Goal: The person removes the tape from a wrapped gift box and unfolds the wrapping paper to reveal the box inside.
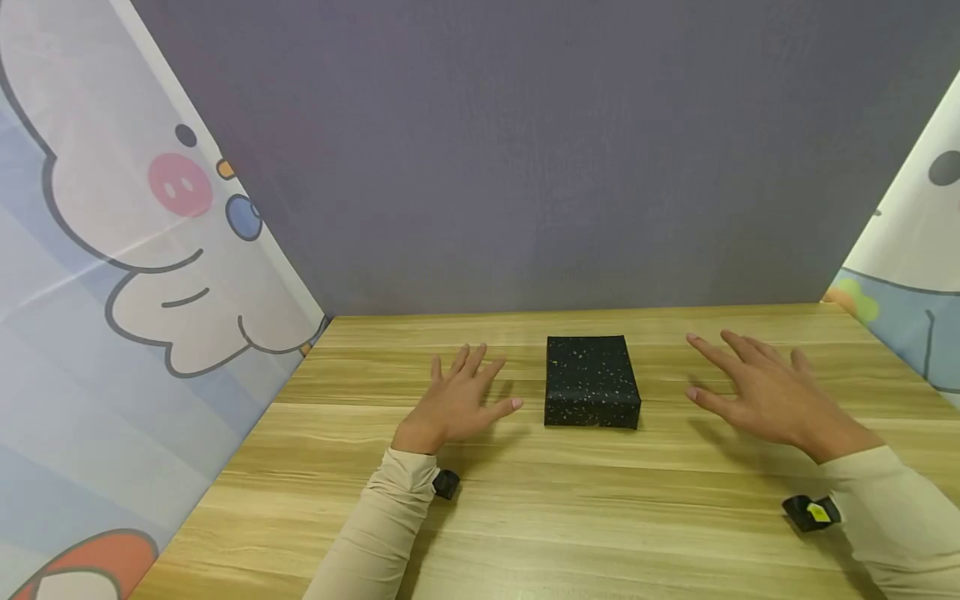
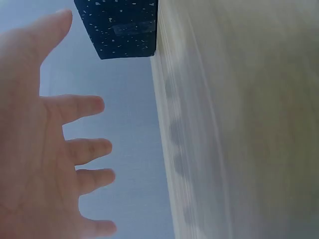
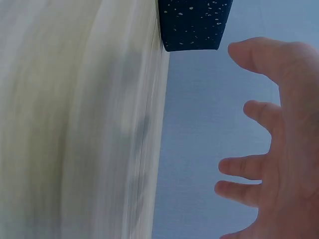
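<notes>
A black speckled block [image 1: 591,375], box-shaped with a rounded front top edge, lies on the wooden table between my hands. To its left is my left hand [image 1: 459,402], fingers spread, holding nothing and a small gap away from the block. My right hand [image 1: 776,398] hovers over the table on the other side, also spread and holding nothing, farther from the block than the left. Each wrist view catches the block's end at the top, the left one [image 2: 122,27] and the right one [image 3: 194,25], with the thumb nearest to it.
The wood-grain table [image 1: 570,525] meets a grey upright panel [image 1: 540,158] at its back edge. Cartoon-printed cloth [image 1: 97,333] hangs along the left side, and a similar cloth [image 1: 915,250] on the right. A small black device [image 1: 810,513] is strapped at the right wrist.
</notes>
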Motion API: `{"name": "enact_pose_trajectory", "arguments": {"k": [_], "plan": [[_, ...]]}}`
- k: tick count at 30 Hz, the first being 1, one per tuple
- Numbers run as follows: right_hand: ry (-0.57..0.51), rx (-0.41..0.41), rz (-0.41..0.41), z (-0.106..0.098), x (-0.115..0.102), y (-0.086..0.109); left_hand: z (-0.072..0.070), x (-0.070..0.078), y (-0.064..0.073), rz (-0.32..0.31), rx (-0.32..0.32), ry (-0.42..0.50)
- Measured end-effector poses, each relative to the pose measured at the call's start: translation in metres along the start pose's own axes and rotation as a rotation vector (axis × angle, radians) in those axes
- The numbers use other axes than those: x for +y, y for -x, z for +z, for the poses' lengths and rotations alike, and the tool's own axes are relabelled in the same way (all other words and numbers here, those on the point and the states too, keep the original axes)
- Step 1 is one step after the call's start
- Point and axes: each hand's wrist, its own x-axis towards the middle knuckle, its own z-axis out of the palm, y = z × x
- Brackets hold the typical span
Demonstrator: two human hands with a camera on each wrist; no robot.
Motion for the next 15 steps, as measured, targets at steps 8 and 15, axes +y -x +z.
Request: {"name": "enact_pose_trajectory", "arguments": {"k": [8,15], "plan": [[0.029,0.057,-0.063,0.0020,-0.0003,-0.0021,0.0018,-0.0007,-0.0021,0.060,0.034,-0.007],[-0.029,0.037,-0.059,0.0000,-0.0048,-0.0032,0.0031,0.0010,-0.0029,0.086,0.021,0.002]]}}
